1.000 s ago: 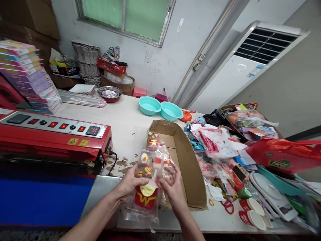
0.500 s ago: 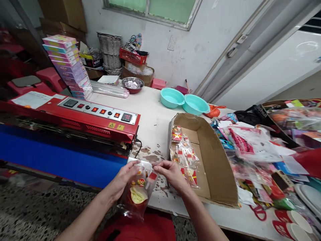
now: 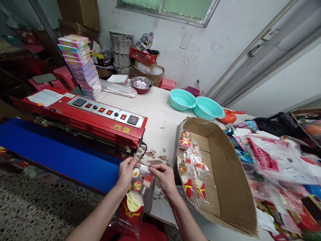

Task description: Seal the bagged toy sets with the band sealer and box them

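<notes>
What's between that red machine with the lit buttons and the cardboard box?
In the head view, white tabletop with brown patches and a black cord; nearer the camera, the left hand and right hand hold a clear plastic pouch.

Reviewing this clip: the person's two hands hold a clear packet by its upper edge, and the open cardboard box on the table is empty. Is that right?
Not quite: the open cardboard box isn't empty; the head view shows several packets inside. The left hand and right hand do hold a clear packet by its upper edge.
</notes>
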Tool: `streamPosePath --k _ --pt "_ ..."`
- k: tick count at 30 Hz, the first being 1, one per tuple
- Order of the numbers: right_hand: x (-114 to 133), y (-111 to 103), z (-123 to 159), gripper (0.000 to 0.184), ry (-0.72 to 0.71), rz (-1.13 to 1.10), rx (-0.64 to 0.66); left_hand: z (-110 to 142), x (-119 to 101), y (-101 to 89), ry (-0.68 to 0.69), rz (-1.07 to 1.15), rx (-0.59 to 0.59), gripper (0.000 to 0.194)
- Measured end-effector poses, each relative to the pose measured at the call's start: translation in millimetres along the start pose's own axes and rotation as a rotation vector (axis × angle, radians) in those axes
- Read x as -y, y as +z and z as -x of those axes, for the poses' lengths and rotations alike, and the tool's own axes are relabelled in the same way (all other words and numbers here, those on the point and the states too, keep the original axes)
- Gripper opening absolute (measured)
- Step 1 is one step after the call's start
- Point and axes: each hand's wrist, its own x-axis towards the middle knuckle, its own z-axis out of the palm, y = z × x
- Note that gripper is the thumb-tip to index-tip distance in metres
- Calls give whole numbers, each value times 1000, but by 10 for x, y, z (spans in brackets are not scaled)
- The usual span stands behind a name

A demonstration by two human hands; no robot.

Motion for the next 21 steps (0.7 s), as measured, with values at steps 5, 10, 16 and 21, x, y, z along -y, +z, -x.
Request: streamPosePath --k 5,10,16,21 --pt "-99 192 -259 40 110 -152 -28 -231 -64 -85 -131 15 -30 47" --pt "-174 362 -499 41 188 -207 -21 -240 -271 -357 -232 -20 -16 43" --pt "-255 680 -683 45 161 -224 -22 -356 -351 -577 -194 -17 -99 35" --pt "-210 707 -500 46 -20 -142 -127 -514 -419 -817 -127 -15 -204 25"
